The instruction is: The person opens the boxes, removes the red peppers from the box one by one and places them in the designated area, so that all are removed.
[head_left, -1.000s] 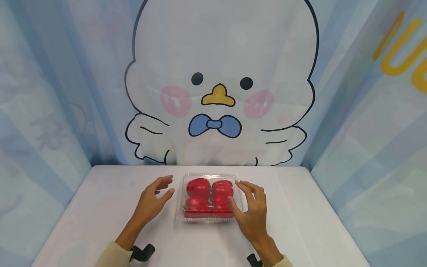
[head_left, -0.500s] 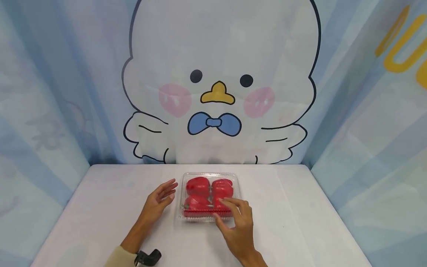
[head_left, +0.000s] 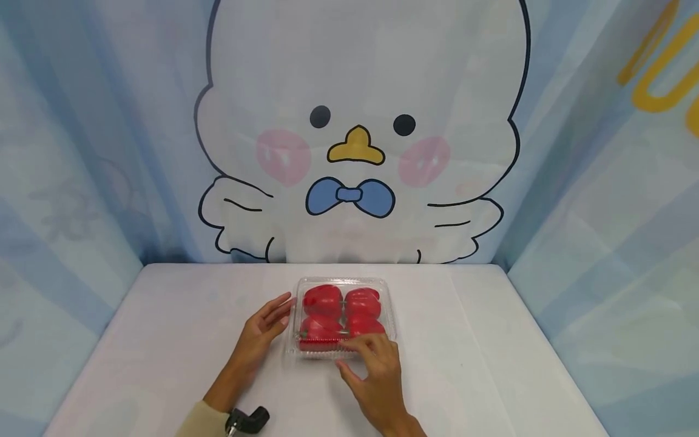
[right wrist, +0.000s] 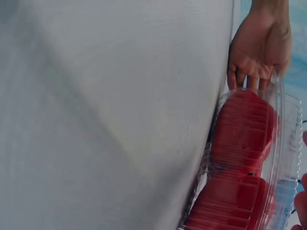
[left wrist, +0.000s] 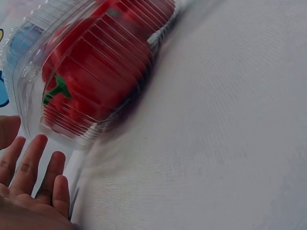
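A clear plastic clamshell box [head_left: 389,303] stands shut on the table, with several red bell peppers [head_left: 323,301] inside; green stems show through the lid. My left hand [head_left: 259,337] is at the box's left side, fingers extended and thumb apart, fingertips right by its edge. In the left wrist view the fingers [left wrist: 29,167] are spread just off the box's corner. My right hand [head_left: 377,376] reaches over the front right of the box, its fingers at the front rim and its thumb apart, just in front. Only fingertips [right wrist: 302,203] of it show in the right wrist view.
The table [head_left: 480,340] has a white cloth with a faint crease on the right. Behind it hangs a curtain [head_left: 349,73] printed with a white bird in a blue bow tie, and pale blue curtains flank both sides. A black wrist mount [head_left: 248,420] sits on my left wrist.
My right hand has moved left and nearer, from the box's right side to its front rim. The left hand has edged right, closer to the box. The box stays in place.
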Available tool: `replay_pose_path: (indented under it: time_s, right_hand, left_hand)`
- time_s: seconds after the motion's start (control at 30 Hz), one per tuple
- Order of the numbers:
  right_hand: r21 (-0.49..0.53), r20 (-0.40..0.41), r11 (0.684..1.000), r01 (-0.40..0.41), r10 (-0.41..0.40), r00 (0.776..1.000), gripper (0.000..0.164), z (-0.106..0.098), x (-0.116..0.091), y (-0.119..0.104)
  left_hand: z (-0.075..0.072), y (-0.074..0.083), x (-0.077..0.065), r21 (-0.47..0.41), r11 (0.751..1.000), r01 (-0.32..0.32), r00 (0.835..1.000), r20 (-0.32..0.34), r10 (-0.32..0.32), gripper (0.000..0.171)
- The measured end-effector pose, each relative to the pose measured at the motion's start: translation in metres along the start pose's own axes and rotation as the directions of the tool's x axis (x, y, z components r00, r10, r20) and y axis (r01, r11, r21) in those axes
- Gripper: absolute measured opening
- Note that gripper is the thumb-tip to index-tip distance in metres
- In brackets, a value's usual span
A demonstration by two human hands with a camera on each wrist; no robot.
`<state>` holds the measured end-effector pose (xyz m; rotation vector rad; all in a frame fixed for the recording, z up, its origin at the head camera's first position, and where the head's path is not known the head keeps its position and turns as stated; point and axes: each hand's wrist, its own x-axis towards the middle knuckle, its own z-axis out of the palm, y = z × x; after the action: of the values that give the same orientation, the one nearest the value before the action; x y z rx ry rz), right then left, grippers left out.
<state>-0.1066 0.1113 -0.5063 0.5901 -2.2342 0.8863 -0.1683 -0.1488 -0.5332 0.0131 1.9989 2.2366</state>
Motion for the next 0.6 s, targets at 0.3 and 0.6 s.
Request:
replay_pose_path:
  time_s: [0.3, 0.6]
  right_hand:
    - [-0.168, 0.028, 0.986, 0.021, -0.016, 0.999, 0.038, 0.004, 0.0038, -0.0001]
    - [-0.233, 0.038, 0.972, 0.037, -0.029, 0.999, 0.028, 0.0085, 0.0043, 0.0024]
  left_hand:
    - [-0.0007, -0.0023, 0.0009, -0.031, 1.0, -0.001, 1.0, 0.029, 0.002, 0.059]
    - [-0.0001, -0.0038, -0.0006, -0.041, 0.999, -0.02, 1.0, 0.017, 0.021, 0.061]
